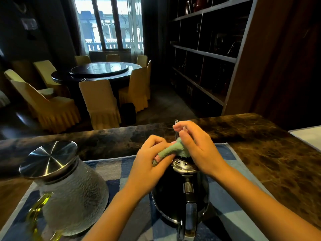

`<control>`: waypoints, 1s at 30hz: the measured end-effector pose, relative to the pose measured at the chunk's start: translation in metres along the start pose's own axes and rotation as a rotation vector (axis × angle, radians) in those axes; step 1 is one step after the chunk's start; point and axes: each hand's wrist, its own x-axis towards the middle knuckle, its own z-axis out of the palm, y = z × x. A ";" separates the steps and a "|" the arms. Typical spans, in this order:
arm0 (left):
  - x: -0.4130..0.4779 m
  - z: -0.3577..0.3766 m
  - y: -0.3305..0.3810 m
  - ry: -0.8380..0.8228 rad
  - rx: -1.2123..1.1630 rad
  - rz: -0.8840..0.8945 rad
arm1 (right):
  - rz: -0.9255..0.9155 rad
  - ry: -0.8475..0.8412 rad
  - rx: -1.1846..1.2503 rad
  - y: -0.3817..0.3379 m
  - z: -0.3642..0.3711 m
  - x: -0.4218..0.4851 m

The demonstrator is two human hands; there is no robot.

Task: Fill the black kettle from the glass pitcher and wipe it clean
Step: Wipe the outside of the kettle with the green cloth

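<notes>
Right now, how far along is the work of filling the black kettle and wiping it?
Looks done: the glass pitcher stands upright on the mat, lid on, no hand on it, so pouring seems finished; the water level in the black kettle is hidden. In hand: the left hand and right hand hold the green cloth at the kettle's top. Left: probably wiping its body.

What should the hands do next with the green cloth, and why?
Probably slide the green cloth up the thin spout: the left hand and right hand both grip it, bunched low on the spout, above the kettle.
</notes>
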 end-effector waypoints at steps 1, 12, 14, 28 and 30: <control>-0.004 0.001 -0.001 0.045 -0.041 0.004 | -0.010 -0.027 -0.026 -0.001 -0.001 -0.003; -0.045 0.022 -0.002 0.272 -0.171 -0.106 | 0.069 -0.299 -0.027 -0.011 -0.011 -0.007; -0.051 0.023 -0.019 0.294 -0.188 -0.222 | 0.050 -0.270 -0.027 -0.010 -0.011 -0.009; -0.018 0.020 -0.042 0.160 -0.225 -0.385 | 0.082 -0.281 -0.236 -0.010 -0.005 -0.007; -0.049 0.025 -0.041 0.192 -0.295 -0.441 | 0.073 -0.264 -0.231 -0.009 -0.003 -0.006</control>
